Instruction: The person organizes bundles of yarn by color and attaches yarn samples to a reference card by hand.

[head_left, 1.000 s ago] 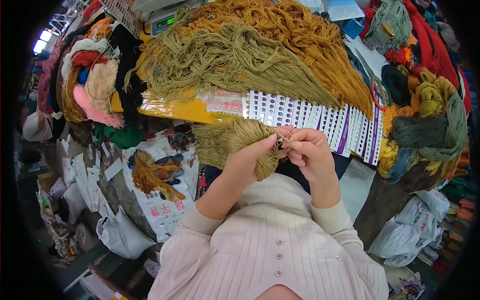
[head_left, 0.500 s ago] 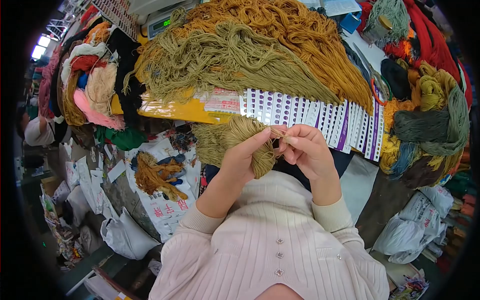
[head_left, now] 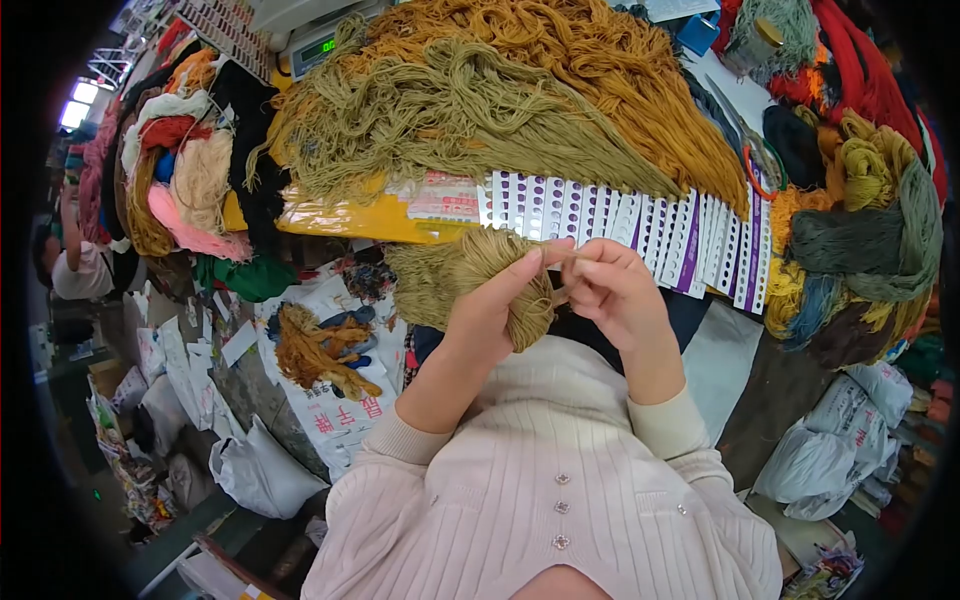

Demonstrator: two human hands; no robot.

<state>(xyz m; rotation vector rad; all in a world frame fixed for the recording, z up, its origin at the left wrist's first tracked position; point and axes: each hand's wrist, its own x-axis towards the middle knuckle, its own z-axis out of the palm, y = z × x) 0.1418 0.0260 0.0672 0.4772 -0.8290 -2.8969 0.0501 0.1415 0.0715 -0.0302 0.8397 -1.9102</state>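
An olive-green bundle of thread (head_left: 430,285) is looped over my left hand (head_left: 497,310), whose thumb and fingers are closed round it near the front edge of the table. My right hand (head_left: 618,290) is close beside it on the right, thumb and forefinger pinched on thin strands that run across from the bundle. The fingertips of both hands are a short way apart. Behind them lie white punched cards (head_left: 560,212) with purple-rimmed holes, and above those a large heap of olive thread (head_left: 470,120).
Orange-brown thread (head_left: 580,60) covers the table's back. Scissors (head_left: 762,165) lie at the right beside more coloured skeins (head_left: 850,240). A scale (head_left: 318,45) stands at the back left. White bags (head_left: 262,470) are on the floor. Another person (head_left: 80,270) is at far left.
My right thumb and fingers have shifted slightly, and the strands between my hands look more stretched out. The other person at far left has raised an arm.
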